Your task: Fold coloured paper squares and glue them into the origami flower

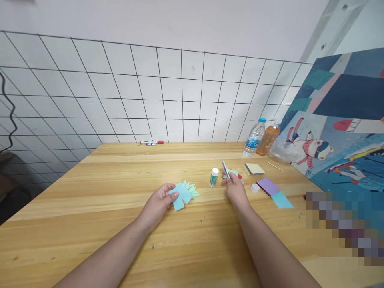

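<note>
1 blue ppr (184, 194) in L grip (159, 201)

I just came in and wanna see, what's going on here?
A person sits or stands at a wooden table. Their left hand holds a cut piece of blue paper, with pointy green paper right by it. Their right hand holds a slim grey tool. A small white-capped tube stands upright between the hands.

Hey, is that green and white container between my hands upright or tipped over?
Upright: the container stands on the table, white top uppermost, between the left hand and the right hand.
</note>
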Tool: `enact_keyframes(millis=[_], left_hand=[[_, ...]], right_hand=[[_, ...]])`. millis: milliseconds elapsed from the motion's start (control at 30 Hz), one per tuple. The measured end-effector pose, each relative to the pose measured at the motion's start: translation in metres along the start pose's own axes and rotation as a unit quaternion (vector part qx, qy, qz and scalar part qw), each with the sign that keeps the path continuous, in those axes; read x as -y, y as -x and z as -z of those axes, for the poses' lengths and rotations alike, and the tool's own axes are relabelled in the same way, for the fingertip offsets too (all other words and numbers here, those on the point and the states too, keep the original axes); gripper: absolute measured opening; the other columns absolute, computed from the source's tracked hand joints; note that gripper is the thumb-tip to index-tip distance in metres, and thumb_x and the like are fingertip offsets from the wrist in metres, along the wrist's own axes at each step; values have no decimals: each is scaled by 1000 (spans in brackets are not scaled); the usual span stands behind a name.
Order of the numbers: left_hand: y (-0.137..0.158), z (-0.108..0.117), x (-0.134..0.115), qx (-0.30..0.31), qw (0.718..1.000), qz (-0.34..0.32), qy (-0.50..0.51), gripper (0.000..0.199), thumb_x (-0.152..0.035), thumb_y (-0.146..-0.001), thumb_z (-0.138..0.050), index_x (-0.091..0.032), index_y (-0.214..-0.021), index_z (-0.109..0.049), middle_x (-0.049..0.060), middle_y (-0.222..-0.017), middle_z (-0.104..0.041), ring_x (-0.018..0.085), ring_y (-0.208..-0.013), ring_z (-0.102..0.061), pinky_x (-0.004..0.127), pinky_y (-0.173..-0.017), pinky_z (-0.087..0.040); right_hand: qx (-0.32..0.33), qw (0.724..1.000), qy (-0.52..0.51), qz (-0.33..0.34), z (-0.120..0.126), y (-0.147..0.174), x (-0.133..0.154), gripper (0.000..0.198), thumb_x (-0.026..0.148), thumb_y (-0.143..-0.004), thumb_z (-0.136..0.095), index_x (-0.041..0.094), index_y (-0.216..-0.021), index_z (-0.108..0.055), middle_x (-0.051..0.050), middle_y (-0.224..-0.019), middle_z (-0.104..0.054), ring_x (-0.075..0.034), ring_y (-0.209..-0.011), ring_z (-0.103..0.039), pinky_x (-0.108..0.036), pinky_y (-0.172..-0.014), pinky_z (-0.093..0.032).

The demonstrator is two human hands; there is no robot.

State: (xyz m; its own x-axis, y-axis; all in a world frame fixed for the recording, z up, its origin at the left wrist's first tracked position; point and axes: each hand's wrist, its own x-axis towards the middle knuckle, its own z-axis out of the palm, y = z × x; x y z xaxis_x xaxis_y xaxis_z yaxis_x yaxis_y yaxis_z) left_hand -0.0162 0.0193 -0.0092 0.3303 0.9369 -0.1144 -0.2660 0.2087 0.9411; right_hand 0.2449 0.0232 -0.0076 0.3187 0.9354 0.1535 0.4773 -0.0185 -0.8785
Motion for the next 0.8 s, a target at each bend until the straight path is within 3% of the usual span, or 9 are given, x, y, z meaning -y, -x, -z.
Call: enact_keyframes(millis=[133,267,433,500,567,600,700,800], left_hand=[[2,-3,2,37,994,-6,-104,27,-38,-68,-73,-16,-79,-63,2,-69,-68,15,-62,-61,24,-61,-44],[5,-6,4,64,975,-50,-208,24,-40,-73,-67,-18,-81,-72,6,-86,-69,19,-75,-60,26,-66,-44],[7,-9,2,41,977,-28,-209,38,-41,-71,-68,-20,-104,-68,3,-76,-69,17,-65,-59,25,-59,-42],[7,-9,2,30,982,-19,-183,45,-40,-70,-70,-21,-109,-62,0,-71,-66,13,-56,-55,22,-52,-40],[5,-9,2,14,987,-21,-162,42,-41,-69,-70,-19,-103,-59,-1,-69,-63,10,-49,-52,19,-45,-37],[4,-8,3,3,988,-24,-155,39,-42,-69,-70,-19,-97,-58,-2,-67,-62,8,-45,-50,18,-42,-35],[1,-5,4,-31,990,-29,-134,35,-42,-69,-71,-19,-86,-50,-4,-62,-59,7,-42,-48,16,-39,-34],[-2,-2,6,-42,994,-43,-90,36,-37,-67,-73,-20,-85,-48,-4,-65,-60,9,-49,-54,18,-47,-40]], right_hand=[[16,976,215,13,0,10,16,36,24,-88,-35,23,-117,-55,-8,-107,-60,-22,-94,-55,-30,-72,-37],[47,935,350,21,1,16,24,40,21,-91,-31,25,-126,-49,-9,-116,-56,-23,-98,-55,-30,-71,-37],[6,931,361,48,5,15,25,39,18,-87,-39,20,-123,-53,-11,-113,-57,-26,-107,-47,-32,-80,-37],[-50,939,325,97,6,18,28,36,14,-85,-38,20,-114,-59,-10,-109,-57,-24,-106,-46,-33,-86,-35],[-71,946,270,163,6,24,34,35,9,-83,-36,21,-102,-63,-8,-102,-58,-22,-100,-48,-32,-87,-35],[-54,949,240,198,4,28,38,33,8,-81,-37,20,-97,-63,-7,-98,-59,-20,-96,-50,-30,-85,-36],[91,941,175,274,-2,43,49,26,9,-79,-41,21,-88,-62,-4,-91,-59,-16,-84,-54,-25,-74,-39],[237,915,176,277,-10,55,55,17,19,-79,-52,23,-93,-61,0,-84,-60,-14,-76,-54,-24,-68,-37]])
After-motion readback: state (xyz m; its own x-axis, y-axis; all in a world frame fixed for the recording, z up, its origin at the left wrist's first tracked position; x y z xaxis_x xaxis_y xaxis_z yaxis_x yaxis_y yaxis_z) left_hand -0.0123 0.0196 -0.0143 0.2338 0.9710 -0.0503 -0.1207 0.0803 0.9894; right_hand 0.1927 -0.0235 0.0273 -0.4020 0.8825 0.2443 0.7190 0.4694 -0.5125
